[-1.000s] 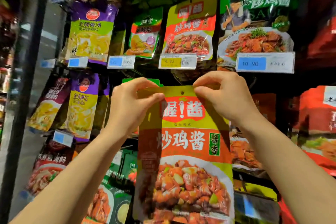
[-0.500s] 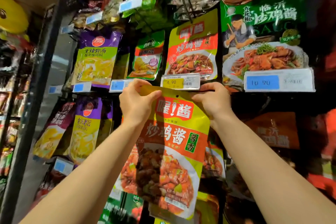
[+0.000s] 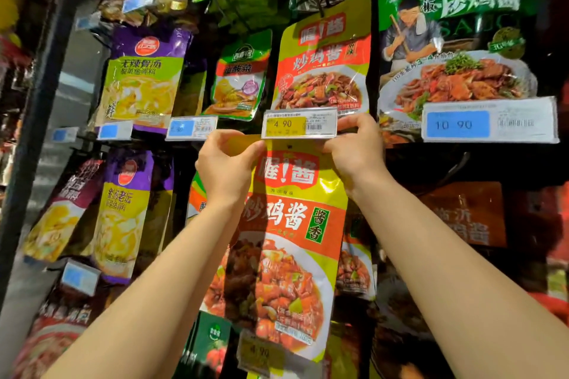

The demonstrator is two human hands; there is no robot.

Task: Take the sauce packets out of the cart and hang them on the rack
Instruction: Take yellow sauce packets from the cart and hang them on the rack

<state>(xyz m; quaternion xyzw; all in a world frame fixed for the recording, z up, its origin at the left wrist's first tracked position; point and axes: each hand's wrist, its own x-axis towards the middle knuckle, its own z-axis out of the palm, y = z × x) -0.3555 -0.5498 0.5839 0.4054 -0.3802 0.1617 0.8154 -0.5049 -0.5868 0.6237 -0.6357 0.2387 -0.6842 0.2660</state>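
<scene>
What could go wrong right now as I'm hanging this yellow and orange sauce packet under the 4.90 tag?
The price tag covers the hook tip, so the packet's hang hole may miss it. The right hand presses against that tag and could knock it askew. The packet is pinched only at its top edge by the left hand, so it might slip.

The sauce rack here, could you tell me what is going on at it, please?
A person holds a yellow and orange sauce packet up at the rack, the left hand and right hand each pinching a top corner. Its top edge sits just under the yellow 4.90 price tag. Whether the hole is on a hook cannot be seen.
</scene>
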